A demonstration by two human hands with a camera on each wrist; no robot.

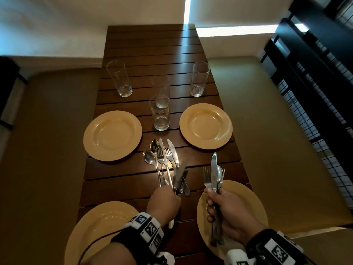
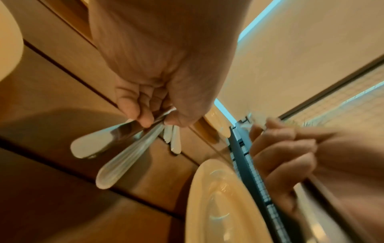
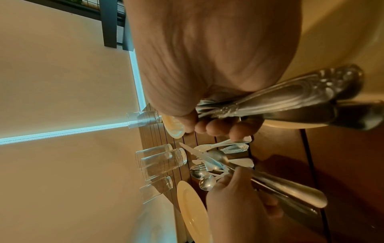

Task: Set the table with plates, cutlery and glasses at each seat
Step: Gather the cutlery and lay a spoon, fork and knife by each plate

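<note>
We are sorting cutlery. Our left hand [image 1: 164, 202] grips a steel table knife [image 1: 180, 174] lifted off the loose pile of steel cutlery [image 1: 164, 161] just beyond it, and our right hand [image 1: 228, 211] clutches a bundle of fork, knife and spoon [image 1: 214, 176] above the near-right yellow round plate [image 1: 254, 205]. Next, we judge, each seat needs its own set laid beside it. We count four yellow plates and four clear tall glasses [image 1: 160, 112], the glasses well beyond both hands.

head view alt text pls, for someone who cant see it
Right hand grips a bunch of cutlery above a plate; left hand holds a knife over loose cutlery mid-table. Four plates, four glasses.
</note>
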